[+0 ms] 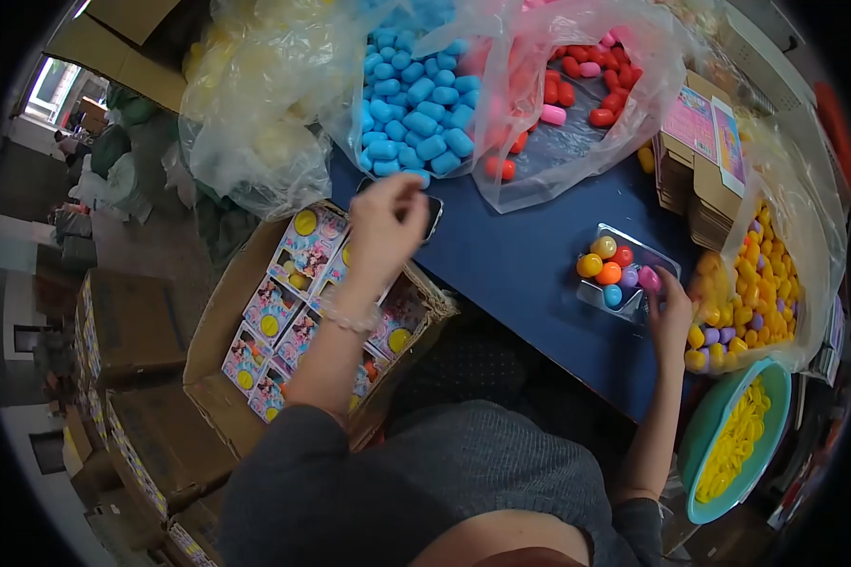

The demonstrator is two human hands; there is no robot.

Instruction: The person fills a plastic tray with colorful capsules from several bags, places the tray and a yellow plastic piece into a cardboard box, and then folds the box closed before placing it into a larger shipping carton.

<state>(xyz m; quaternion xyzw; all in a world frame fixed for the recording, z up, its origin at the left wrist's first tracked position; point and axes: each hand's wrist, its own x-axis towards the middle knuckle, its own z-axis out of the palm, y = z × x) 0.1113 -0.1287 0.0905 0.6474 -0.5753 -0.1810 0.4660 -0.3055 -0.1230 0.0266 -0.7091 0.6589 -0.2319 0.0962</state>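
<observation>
My right hand pinches a pink capsule at the right side of a clear plastic tray. Inside the tray sit several round capsules in orange, red, purple, blue and tan. Over the near edge of the blue capsules in their clear bag, my left hand is closed with its fingers curled in. One blue capsule shows right at its fingertips; I cannot tell whether the hand holds it. A dark phone lies partly hidden behind this hand.
An open carton of printed boxes stands at the left. Bags of red capsules and yellow capsules flank the blue table. Flattened cartons are stacked at the back right. A teal basin holds yellow rings.
</observation>
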